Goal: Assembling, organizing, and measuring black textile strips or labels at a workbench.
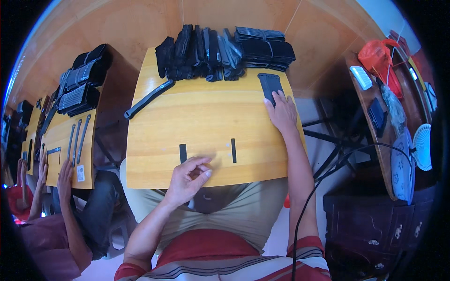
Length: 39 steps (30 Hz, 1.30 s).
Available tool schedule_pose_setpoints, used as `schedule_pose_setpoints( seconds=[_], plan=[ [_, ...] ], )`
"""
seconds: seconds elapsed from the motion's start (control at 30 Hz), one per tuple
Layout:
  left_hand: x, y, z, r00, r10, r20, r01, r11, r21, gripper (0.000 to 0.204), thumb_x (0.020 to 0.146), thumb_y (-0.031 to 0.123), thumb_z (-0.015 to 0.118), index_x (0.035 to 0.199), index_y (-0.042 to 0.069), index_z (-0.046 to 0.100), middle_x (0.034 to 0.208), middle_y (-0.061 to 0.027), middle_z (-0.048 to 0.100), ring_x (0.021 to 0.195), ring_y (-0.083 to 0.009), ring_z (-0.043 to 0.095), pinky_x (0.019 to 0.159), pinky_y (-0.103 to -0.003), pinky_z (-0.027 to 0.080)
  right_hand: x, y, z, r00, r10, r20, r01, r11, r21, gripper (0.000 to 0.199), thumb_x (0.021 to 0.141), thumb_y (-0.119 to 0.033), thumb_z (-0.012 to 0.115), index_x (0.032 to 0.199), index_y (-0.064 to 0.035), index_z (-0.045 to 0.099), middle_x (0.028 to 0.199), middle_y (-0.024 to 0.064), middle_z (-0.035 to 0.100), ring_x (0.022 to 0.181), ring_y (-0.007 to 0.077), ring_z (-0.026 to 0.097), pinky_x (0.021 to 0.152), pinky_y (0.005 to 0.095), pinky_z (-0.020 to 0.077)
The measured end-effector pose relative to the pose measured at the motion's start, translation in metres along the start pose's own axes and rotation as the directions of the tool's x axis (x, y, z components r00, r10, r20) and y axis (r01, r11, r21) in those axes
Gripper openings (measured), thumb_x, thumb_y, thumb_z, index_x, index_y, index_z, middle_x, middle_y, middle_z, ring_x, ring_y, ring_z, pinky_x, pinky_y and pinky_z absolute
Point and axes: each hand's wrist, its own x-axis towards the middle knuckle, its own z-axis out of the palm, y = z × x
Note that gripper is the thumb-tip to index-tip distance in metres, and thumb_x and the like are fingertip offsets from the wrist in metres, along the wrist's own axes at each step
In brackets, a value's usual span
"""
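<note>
Near the right edge of the wooden table (206,117), my right hand (283,114) rests with spread fingers on the near end of a small pile of flat, dark straps (268,83). My left hand (190,180) hovers over the front edge, its fingers loosely curled and the thumb apart, with nothing visible in it; slight blur surrounds the fingertips. Just beyond it, a short black strip (183,151) lies on the wood. Another black strip (234,151) is to its right. A long dark strap (149,99) with a rounded end lies at the far left.
Bundles of black straps (201,51) and a banded black stack (267,49) line the back edge. At left, a co-worker's hands (64,178) rest on another table (65,136) with straps. A side table (358,100) holds a red bag (376,56). A black cable (307,206) crosses near my right arm.
</note>
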Motion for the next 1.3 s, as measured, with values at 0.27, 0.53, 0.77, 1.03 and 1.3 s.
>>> schedule_pose_setpoints(
  seconds=[0.27,0.53,0.77,1.03,1.3],
  plan=[
    [-0.002,0.004,-0.004,0.999,-0.034,-0.002,0.034,0.999,0.026,0.035,0.094,0.006,0.072,0.128,-0.001,0.065,0.104,-0.0072,0.065,0.088,-0.0093,0.063,0.076,-0.024,0.053,-0.007,-0.005,0.0,0.99,-0.083,-0.113,0.082,0.997,-0.017,0.058,0.102,-0.045,0.05,0.142,-0.0044,0.056,0.152,0.0206,0.048,0.141,0.0429,0.041,0.118,0.0532,0.03],
    [0.001,0.005,0.007,1.0,-0.024,0.008,0.024,0.999,0.045,0.031,0.095,0.008,0.072,0.124,0.003,0.068,0.101,-0.0026,0.065,0.091,-0.0076,0.06,0.078,-0.022,0.049,-0.011,0.009,0.0,0.987,-0.115,-0.113,0.121,0.992,0.047,0.052,0.102,-0.037,0.053,0.14,-0.0023,0.057,0.149,0.0201,0.051,0.141,0.0392,0.042,0.118,0.0506,0.031],
    [0.006,0.01,-0.016,0.998,-0.061,-0.005,0.06,0.996,-0.062,0.029,0.095,0.007,0.071,0.124,0.0,0.068,0.105,-0.0055,0.067,0.095,-0.0093,0.063,0.079,-0.023,0.054,-0.084,-0.027,-0.046,0.937,-0.118,-0.329,0.229,0.918,0.323,0.046,0.104,-0.024,0.054,0.139,0.0045,0.053,0.15,0.0267,0.047,0.141,0.0412,0.044,0.118,0.0453,0.0332],
    [0.083,0.019,-0.115,0.862,0.492,-0.12,-0.148,0.471,0.87,0.041,0.085,0.016,0.076,0.122,0.003,0.065,0.116,-0.0196,0.067,0.106,-0.0393,0.064,0.092,-0.045,0.054,-0.25,-0.045,-0.068,0.824,0.027,-0.566,0.338,0.777,0.531,0.034,0.098,-0.011,0.061,0.127,0.0054,0.059,0.137,0.0271,0.056,0.115,0.0305,0.064,0.095,0.0373,0.0532],
    [0.138,0.009,-0.188,0.972,0.099,-0.212,0.182,0.246,0.952,0.036,0.09,0.031,0.068,0.112,0.002,0.065,0.113,-0.0228,0.064,0.106,-0.0429,0.064,0.089,-0.053,0.052,-0.274,-0.075,-0.067,0.891,-0.113,-0.44,0.38,0.716,0.586,0.025,0.092,-0.004,0.067,0.115,0.0042,0.063,0.12,0.0232,0.066,0.081,0.0212,0.067,0.075,0.0314,0.0544]
  ],
)
